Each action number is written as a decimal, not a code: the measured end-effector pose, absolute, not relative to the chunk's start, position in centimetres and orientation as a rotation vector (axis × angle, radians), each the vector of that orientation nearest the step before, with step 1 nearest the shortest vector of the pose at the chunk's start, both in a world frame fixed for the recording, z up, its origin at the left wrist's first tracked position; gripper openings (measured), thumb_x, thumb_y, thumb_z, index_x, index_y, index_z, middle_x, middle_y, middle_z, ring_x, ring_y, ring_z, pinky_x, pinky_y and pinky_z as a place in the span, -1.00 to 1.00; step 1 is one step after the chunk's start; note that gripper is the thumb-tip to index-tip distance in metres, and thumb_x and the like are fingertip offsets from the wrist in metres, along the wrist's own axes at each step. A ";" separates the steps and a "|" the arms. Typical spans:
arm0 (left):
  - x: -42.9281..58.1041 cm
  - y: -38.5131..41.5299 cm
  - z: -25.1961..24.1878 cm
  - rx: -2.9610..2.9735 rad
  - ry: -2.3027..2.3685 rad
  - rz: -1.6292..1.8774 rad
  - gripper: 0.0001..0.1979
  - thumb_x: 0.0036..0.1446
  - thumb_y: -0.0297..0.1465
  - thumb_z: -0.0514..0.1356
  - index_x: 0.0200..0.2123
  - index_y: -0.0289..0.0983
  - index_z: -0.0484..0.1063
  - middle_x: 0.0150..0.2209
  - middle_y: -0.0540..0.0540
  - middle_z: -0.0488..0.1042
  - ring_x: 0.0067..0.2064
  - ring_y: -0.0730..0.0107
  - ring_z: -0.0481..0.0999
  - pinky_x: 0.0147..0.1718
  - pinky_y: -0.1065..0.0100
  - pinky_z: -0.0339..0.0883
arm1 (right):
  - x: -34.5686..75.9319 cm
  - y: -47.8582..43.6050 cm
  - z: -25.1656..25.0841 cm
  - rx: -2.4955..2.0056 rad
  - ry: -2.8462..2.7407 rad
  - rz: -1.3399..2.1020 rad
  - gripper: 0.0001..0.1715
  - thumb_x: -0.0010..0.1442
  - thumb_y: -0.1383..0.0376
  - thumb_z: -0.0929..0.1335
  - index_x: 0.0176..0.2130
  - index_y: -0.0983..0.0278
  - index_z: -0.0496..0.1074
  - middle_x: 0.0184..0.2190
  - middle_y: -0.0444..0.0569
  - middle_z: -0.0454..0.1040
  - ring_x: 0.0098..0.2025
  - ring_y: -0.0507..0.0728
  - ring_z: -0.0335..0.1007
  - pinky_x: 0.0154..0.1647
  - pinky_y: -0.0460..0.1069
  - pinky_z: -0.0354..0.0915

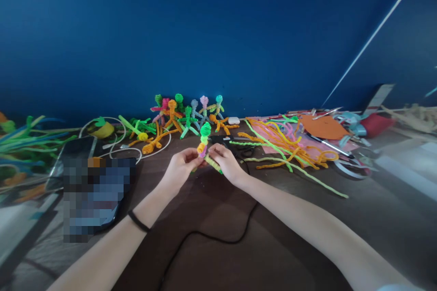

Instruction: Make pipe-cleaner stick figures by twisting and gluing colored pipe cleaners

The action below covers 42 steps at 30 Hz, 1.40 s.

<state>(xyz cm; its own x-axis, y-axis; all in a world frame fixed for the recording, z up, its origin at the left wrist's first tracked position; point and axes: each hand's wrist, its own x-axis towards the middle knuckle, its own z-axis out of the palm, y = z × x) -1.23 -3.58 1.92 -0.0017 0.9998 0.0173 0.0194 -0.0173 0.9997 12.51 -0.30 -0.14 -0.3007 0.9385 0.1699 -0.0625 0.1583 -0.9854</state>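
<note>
Between my two hands stands a small pipe cleaner figure (204, 138), upright, with a green coiled head, yellow and orange below it and some purple lower down. My left hand (187, 162) pinches it from the left side. From the right, my right hand (223, 162) closes on its lower part, where a pale yellow limb with a green tip angles down. The fingertips hide part of the figure's body. Behind my hands, several finished pipe cleaner figures (172, 113) in green, orange, pink and blue lean near the blue wall.
Loose pipe cleaners (290, 145) lie to the right, beside an orange sheet (324, 127) and a pen (332, 146). A phone (102, 195) lies at left, near a white cable (112, 145). A black cable (218, 238) curves across the table. More pipe cleaners (30, 141) sit far left.
</note>
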 end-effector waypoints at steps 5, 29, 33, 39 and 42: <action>-1.3 -3.4 1.4 1.192 1.147 1.234 -0.74 -0.22 -0.33 0.32 -0.40 -0.31 0.45 -0.51 -0.04 0.48 -0.45 0.43 0.44 -0.52 0.45 0.16 | 12.2 -0.4 -0.5 -0.793 -1.377 1.618 -0.68 0.00 0.08 0.30 -0.46 0.27 0.18 -0.67 -0.27 0.19 -0.68 -0.11 0.03 -0.67 -0.16 -0.03; -1.2 -3.0 1.1 1.174 1.354 1.588 -0.81 -0.16 -0.31 0.23 -0.49 -0.31 0.34 -0.56 0.07 0.30 -0.50 0.52 0.25 -0.50 0.44 0.10 | 11.7 -2.4 -1.4 -0.756 -1.844 1.305 -0.56 0.13 0.37 0.23 0.03 0.30 0.28 -0.50 -0.14 0.34 -0.57 -0.07 0.13 -0.55 -0.13 0.14; -1.3 -3.1 1.2 1.177 1.403 1.585 -0.81 -0.16 -0.32 0.24 -0.48 -0.31 0.35 -0.53 0.05 0.32 -0.46 0.49 0.28 -0.46 0.43 0.13 | 11.5 -2.8 -1.1 -0.707 -1.781 1.417 -0.54 0.11 0.39 0.24 0.04 0.31 0.27 -0.53 -0.17 0.33 -0.61 -0.09 0.10 -0.58 -0.14 0.12; -1.0 -3.5 1.7 1.135 1.417 1.552 -0.83 -0.16 -0.37 0.21 -0.46 -0.31 0.32 -0.55 0.07 0.30 -0.51 0.53 0.24 -0.52 0.45 0.10 | 11.5 -3.3 -0.2 -0.658 -1.592 1.604 -0.53 0.07 0.38 0.25 0.01 0.36 0.24 -0.60 -0.22 0.31 -0.72 -0.13 0.08 -0.71 -0.17 0.04; -0.8 -3.6 1.9 1.105 1.409 1.533 -0.83 -0.17 -0.38 0.21 -0.46 -0.32 0.32 -0.55 0.06 0.32 -0.49 0.52 0.27 -0.50 0.45 0.12 | 11.4 -3.3 -0.1 -0.686 -1.544 1.625 -0.62 0.04 0.35 0.29 -0.09 0.34 0.25 -0.63 -0.24 0.32 -0.76 -0.12 0.09 -0.76 -0.18 0.03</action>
